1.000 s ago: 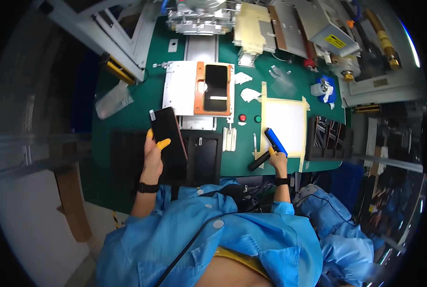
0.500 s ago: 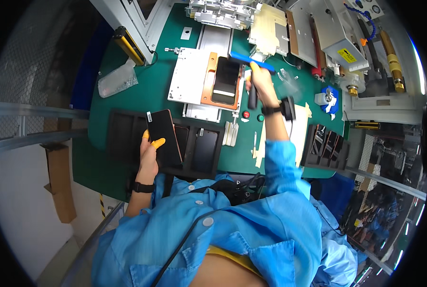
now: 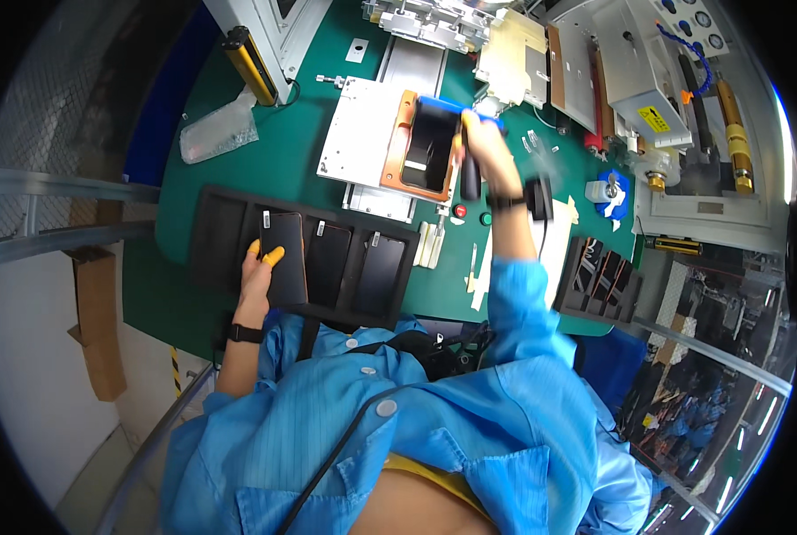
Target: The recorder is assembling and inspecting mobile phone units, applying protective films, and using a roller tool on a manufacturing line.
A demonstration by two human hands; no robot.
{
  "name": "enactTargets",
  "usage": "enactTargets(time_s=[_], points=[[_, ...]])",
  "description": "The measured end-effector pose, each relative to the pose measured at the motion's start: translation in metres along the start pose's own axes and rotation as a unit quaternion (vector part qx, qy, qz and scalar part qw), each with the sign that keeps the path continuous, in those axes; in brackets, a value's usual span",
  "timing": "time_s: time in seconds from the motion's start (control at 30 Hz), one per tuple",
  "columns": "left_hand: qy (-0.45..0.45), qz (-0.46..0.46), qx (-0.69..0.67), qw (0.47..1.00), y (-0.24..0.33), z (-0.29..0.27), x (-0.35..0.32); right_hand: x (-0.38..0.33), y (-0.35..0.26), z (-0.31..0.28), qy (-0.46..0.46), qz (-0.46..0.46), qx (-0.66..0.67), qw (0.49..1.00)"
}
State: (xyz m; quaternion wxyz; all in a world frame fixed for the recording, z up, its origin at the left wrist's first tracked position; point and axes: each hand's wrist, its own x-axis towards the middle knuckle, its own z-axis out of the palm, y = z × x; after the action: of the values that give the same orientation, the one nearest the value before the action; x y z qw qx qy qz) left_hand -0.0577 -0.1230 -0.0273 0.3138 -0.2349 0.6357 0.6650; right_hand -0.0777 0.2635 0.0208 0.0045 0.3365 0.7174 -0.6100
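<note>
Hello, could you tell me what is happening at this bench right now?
A person in a blue coat works at a green bench. The left hand holds a dark phone over a black tray. The right hand presses a blue-headed tool onto another phone in an orange frame.

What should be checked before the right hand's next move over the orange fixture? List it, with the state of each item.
1. Right hand grips the blue-headed tool: ok, the fingers are closed round it.
2. Tool head over the orange fixture: ok, it sits at the fixture's top edge.
3. Dark panel seated flat in the fixture: cannot tell.
4. Left hand steady on the dark phone panel: ok, held over the black tray.
5. Tray slots loaded: ok, two further panels lie beside it.
6. Red button clear of the right forearm: ok.
</note>
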Motion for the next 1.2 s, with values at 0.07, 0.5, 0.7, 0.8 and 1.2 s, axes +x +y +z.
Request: enactTargets(time_s=[0.07,0.5,0.7,0.8,1.2], points=[[-0.004,0.058,0.047,0.997,-0.005,-0.010,0.018,0.036,-0.004,-0.003,0.029,0.023,0.085,0.996],[0.090,0.120,0.223,0.963,-0.011,-0.048,0.064,-0.146,0.094,-0.023,0.184,0.124,0.099,0.970],[0.099,0.181,0.290,0.934,-0.029,-0.032,0.076,-0.109,0.205,-0.067,0.274,0.172,0.042,0.945],[0.157,0.286,0.440,0.837,-0.049,-0.024,0.075,-0.097,0.231,-0.106,0.297,0.133,0.041,0.945],[-0.021,0.412,0.483,0.772,-0.039,0.086,0.009,-0.167,0.222,-0.047,0.395,0.277,-0.041,0.875]])
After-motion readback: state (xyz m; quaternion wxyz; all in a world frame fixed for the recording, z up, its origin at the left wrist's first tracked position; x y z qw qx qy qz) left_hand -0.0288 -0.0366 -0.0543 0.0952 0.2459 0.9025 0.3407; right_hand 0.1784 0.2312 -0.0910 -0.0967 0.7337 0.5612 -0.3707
